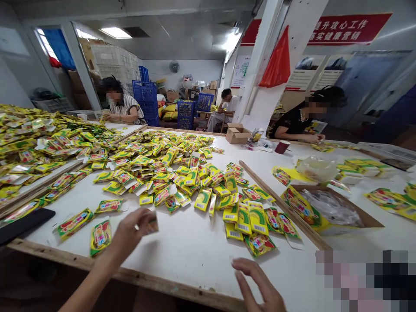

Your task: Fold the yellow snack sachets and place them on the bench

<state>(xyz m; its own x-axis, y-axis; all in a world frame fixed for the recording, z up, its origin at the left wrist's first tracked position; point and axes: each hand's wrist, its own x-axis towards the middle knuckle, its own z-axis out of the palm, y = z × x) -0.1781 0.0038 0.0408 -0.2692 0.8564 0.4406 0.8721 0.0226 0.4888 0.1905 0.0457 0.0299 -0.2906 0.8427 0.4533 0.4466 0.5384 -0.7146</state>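
Observation:
My left hand [130, 232] is closed, thumb and fingers pinching a small printed box [152, 224] just above the white table; the box is partly hidden and blurred. Near the table's front edge, my right hand [258, 284] is open, its fingers apart with nothing between them. Beyond both hands spreads a heap of small yellow-and-green printed boxes [169, 158], some with white end flaps sticking out. A cluster of boxes [258, 219] lies ahead of my right hand. By my left forearm rest a loose box [100, 237] and a longer one [74, 223].
Wooden strips [279, 199] divide the white tabletop [185, 251]. To the right stands an open display carton [300, 208] with clear plastic inside. A dark flat object [29, 223] lies at the left edge. Co-workers [121, 104] sit across the table, one [305, 117] at the right.

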